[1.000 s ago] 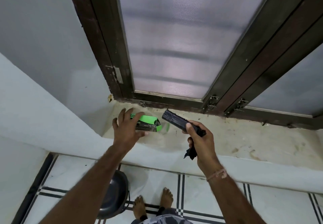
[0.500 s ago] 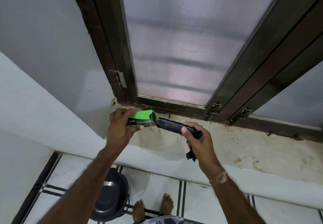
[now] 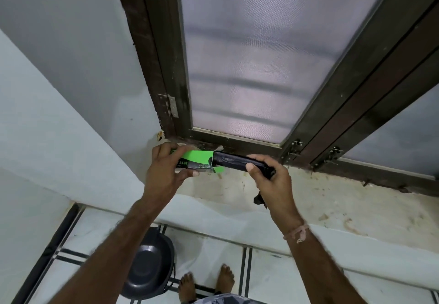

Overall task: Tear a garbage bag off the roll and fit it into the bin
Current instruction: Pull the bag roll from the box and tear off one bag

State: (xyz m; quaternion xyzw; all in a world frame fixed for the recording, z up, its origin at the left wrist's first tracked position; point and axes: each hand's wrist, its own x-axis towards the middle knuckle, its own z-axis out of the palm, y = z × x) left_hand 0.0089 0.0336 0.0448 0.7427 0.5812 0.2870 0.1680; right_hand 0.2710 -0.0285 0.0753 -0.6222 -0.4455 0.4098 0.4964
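Note:
My left hand [image 3: 164, 173] grips a green and black garbage bag box [image 3: 193, 160] over the window ledge. My right hand [image 3: 270, 180] holds a black roll of garbage bags [image 3: 234, 161], whose left end sits in the box's open end. A loose scrap of black plastic [image 3: 259, 199] hangs below my right palm. The dark round bin [image 3: 148, 271] stands on the floor below, under my left forearm, with nothing in it that I can see.
A stained ledge [image 3: 344, 206] runs below a dark-framed window with frosted panes [image 3: 261, 61]. White walls close in on the left. The white tiled floor [image 3: 209, 254] has black lines, and my bare feet [image 3: 206, 284] stand beside the bin.
My left hand lifted the box off the ledge. My right hand brought the roll leftward until its end entered the box's open end.

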